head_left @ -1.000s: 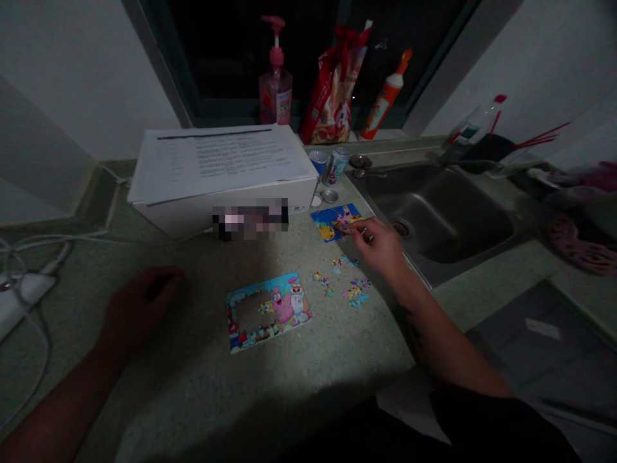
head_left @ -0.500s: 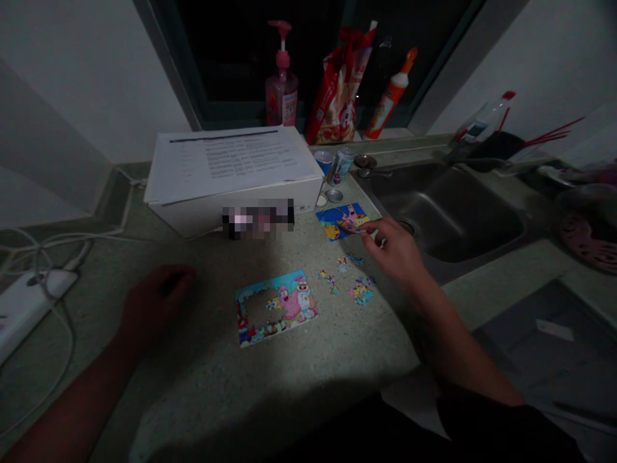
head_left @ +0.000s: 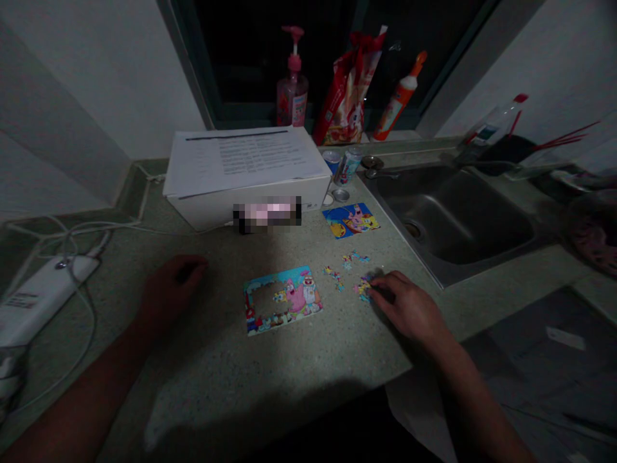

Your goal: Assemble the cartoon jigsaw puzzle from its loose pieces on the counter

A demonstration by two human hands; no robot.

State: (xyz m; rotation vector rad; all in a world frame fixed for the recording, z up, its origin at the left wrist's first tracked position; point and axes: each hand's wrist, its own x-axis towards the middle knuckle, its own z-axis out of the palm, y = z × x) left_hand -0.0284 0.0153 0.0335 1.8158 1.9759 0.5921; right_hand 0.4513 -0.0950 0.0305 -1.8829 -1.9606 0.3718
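Observation:
A jigsaw puzzle (head_left: 301, 297) with a cartoon picture lies on the counter, a gap open in its left half. Right of it are small clusters of loose puzzle pieces (head_left: 333, 278). My right hand (head_left: 409, 303) is at the nearest cluster (head_left: 363, 289), thumb and fingertips pinched on a piece at its edge, mostly hidden by the fingers. My left hand (head_left: 173, 286) rests loosely curled on the counter left of the puzzle, with nothing seen in it. A blue cartoon picture card (head_left: 351, 220) lies flat beyond the pieces.
Behind stands a white box (head_left: 250, 199) with a printed sheet (head_left: 253, 154) on top. Small cans (head_left: 348, 168) are beside it. A steel sink (head_left: 453, 218) is at the right, a power strip (head_left: 53, 289) with cables at the left. A pump bottle (head_left: 292, 96) stands by the window.
My right hand has moved from the blue picture card back toward me, down to the nearest cluster of puzzle pieces. My left hand stays curled on the counter. The view has shifted slightly.

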